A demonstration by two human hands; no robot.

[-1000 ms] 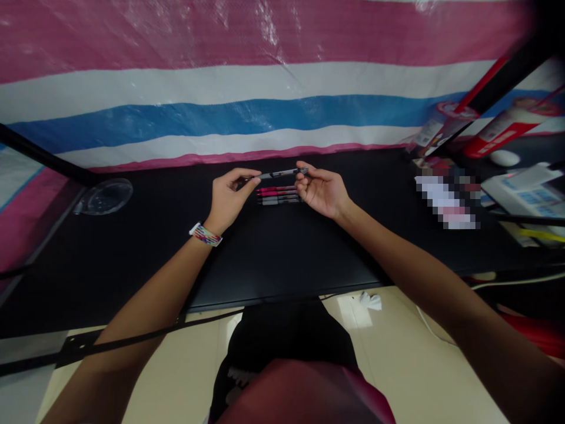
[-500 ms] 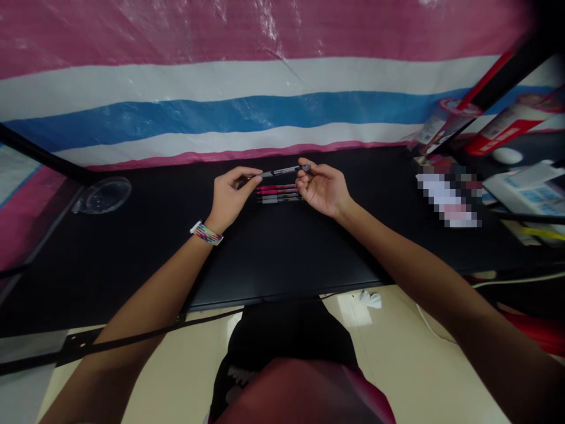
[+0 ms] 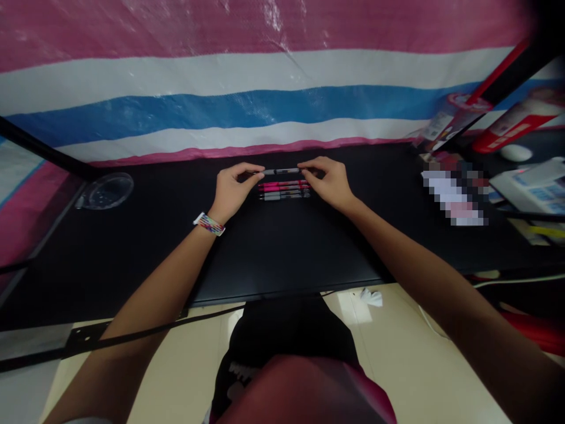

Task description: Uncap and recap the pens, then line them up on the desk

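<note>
A grey and black pen [image 3: 282, 171] lies level between my two hands, just beyond a row of other pens. My left hand [image 3: 236, 185] pinches its left end between thumb and fingers; a multicoloured woven band circles that wrist. At the other end, the fingertips of my right hand [image 3: 329, 182] close on the pen. Directly below it, several pens [image 3: 285, 191] lie side by side on the black desk [image 3: 282, 253], pink ones farther away and grey ones nearer me. Their right tips reach close to my right hand.
A clear plastic lid [image 3: 108, 191] lies at the left of the desk. To the right stand a cup with a red straw [image 3: 454, 121] and a red-and-white cup [image 3: 516, 123], near a white rounded object [image 3: 516, 153] and a blurred-out patch [image 3: 457, 197]. A striped sheet [image 3: 265, 109] hangs behind.
The pen has come down from a tilted position to level, lined up beyond the row. My right hand has turned from palm up to palm down, still at the pen's right end.
</note>
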